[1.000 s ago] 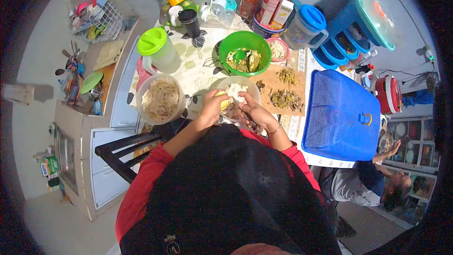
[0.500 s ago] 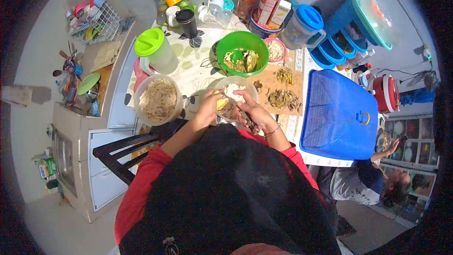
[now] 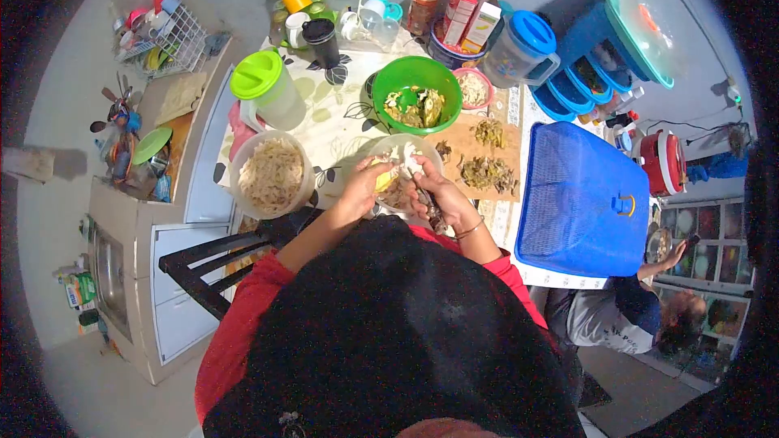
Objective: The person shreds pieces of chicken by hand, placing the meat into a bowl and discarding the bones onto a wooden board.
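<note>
My left hand (image 3: pixel 358 189) is closed on a pale yellow-and-white piece of food (image 3: pixel 383 179), over a translucent bowl (image 3: pixel 436 157). Opposite it, my right hand (image 3: pixel 444 194) grips a knife (image 3: pixel 433 212), its dark handle slanting down past the palm. White food (image 3: pixel 408 161) shows at the right fingertips. Brownish pieces (image 3: pixel 395 196) lie in the bowl below both hands. To the left stands a round tub (image 3: pixel 307 186) filled with pale shreds (image 3: pixel 272 174). Beyond the hands, a green bowl (image 3: pixel 388 75) holds yellowish, leafy-looking scraps.
A brown board (image 3: pixel 462 131) carries dark shredded heaps, beside a blue mesh cover (image 3: pixel 580 203). A lime-lidded pitcher (image 3: pixel 272 93), a blue-lidded jug (image 3: pixel 519 49) and a black cup (image 3: pixel 323 42) line the back. Another person (image 3: pixel 608 316) is at the right.
The white food between my hands has shifted and looks smaller, narrower at the right fingertips. Both hands stay over the bowl, with slight finger movement.
</note>
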Motion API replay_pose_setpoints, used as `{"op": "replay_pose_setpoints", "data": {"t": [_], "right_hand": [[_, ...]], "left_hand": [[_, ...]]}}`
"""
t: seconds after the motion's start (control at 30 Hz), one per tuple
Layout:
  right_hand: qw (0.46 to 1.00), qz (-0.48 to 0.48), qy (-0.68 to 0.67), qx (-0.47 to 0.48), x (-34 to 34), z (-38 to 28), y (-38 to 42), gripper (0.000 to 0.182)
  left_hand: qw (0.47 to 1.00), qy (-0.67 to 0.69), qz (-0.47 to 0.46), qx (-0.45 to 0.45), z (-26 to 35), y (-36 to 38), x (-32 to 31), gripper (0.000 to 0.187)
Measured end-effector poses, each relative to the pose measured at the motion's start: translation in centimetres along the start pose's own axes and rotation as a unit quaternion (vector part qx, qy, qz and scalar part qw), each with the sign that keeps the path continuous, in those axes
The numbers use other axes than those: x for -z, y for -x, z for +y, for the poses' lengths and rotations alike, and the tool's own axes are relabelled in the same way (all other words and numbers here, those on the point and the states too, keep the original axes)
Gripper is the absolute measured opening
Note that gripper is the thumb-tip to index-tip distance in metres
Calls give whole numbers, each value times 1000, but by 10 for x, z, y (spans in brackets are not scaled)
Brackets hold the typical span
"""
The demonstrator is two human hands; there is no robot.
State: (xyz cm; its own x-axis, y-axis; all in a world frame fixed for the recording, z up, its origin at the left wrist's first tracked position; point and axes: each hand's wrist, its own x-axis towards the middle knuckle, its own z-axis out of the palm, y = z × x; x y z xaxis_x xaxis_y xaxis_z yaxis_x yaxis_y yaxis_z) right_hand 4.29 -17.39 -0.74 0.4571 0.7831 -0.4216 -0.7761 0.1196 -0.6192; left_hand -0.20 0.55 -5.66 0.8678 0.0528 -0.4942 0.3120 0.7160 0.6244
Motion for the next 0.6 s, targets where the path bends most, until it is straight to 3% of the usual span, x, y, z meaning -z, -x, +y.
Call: {"op": "replay_pose_setpoints", "data": {"t": [0.17,0.3,0.43,0.53,0.6], "right_hand": [[992,50,114,-13,-5,3,0,34],[982,50,180,-12,-12,9,-3,31],[992,104,67,39,-2,8,-6,31],[994,17,100,-41,-9,13,1,31],[997,42,66,-2,-6,16,-1,30]], "left_hand": [[999,-27,36,-1,5,4,-1,22],[1000,-15,10,-7,5,10,-3,20],[999,-16,17,-26,-5,1,7,20],[1000,4,0,-5,-8,1,15,22],[1000,8,-3,5,-9,2,12,23]]}}
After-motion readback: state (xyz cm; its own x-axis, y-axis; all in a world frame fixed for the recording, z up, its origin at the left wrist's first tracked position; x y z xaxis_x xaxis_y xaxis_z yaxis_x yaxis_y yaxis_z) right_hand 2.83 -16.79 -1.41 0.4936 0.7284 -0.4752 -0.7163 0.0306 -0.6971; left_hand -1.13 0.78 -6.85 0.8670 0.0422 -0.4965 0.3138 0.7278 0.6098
